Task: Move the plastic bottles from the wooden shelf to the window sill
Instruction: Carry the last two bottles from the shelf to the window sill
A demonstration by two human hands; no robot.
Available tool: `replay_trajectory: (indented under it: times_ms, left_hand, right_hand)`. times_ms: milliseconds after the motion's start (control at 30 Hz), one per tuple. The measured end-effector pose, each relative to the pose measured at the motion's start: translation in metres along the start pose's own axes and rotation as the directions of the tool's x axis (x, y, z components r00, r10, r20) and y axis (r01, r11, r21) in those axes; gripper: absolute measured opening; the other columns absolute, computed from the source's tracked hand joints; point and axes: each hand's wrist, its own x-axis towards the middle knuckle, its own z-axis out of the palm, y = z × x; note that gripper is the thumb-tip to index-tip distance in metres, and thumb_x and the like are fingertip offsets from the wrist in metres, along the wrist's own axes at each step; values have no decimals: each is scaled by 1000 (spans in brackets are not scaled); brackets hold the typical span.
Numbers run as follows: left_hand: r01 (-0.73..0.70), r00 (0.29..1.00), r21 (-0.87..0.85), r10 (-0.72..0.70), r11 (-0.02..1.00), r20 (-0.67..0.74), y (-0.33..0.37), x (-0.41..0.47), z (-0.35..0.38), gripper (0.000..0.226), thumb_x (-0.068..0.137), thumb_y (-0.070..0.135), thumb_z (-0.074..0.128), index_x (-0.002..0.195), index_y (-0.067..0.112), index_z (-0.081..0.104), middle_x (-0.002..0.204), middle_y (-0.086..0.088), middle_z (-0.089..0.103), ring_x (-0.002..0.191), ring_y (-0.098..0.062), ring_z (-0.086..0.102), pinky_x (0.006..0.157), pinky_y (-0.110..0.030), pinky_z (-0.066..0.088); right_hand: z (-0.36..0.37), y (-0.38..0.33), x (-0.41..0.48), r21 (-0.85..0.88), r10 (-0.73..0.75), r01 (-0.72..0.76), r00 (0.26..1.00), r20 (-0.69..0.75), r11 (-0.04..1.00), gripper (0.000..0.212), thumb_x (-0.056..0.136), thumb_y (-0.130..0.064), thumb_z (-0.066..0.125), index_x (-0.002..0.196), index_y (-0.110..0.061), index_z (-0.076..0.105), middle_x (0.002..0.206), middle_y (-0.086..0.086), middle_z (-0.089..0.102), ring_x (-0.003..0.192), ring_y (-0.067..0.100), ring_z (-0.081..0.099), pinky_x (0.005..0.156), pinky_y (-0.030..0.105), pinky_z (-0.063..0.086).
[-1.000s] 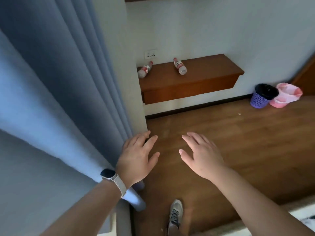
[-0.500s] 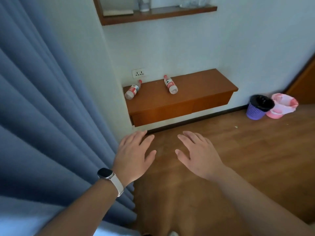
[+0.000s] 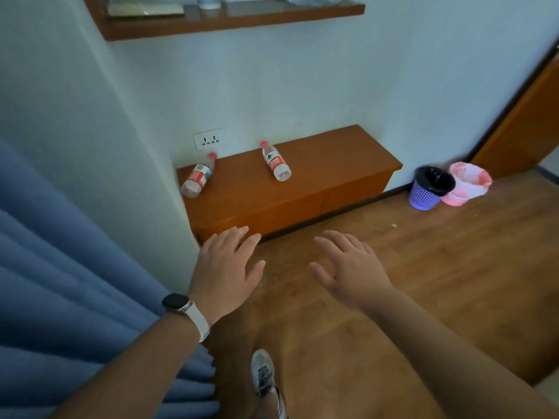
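Head view, spread hands (image 3: 225, 276) (image 3: 352, 275), bottles (image 3: 198, 176) (image 3: 276, 162) on shelf (image 3: 332, 158)

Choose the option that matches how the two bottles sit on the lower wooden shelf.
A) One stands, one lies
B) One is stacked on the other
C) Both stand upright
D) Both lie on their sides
D: the left bottle and the right bottle both lie on their sides on the shelf, apart from each other.
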Motion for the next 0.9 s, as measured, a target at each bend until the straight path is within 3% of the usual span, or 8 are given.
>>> replay_trajectory:
  times_ms: [233,633,900]
  left_hand:
    - [21,999,-48,-23,999,-36,-60,95,15,51,92,55,54,134,26,58,139,-2,58,131,-28,52,107,-48,35]
    - [40,997,-26,-41,999,-66,-117,200,34,53,92,57,51,132,25,60,136,-2,61,127,-27,55,101,-49,43]
    - [136,991,13,-136,991,7,-139,251,66,59,91,61,39,136,26,57,139,-2,58,129,-27,53,102,-49,43]
  right_hand:
    - [-14,-10,115,-95,-26,24,999,-24,995,61,97,-63,34,151,-33,33,159,-7,32,147,18,27,118,39,23]
    - [-37,5,237,-90,15,-18,999,-30,996,61,97,-63,33,151,-33,31,159,-7,32,147,20,27,118,43,24]
    - [-23,24,329,-76,-111,116,991,69,990,60,97,-64,32,149,-34,31,158,-8,34,145,20,30,117,44,26]
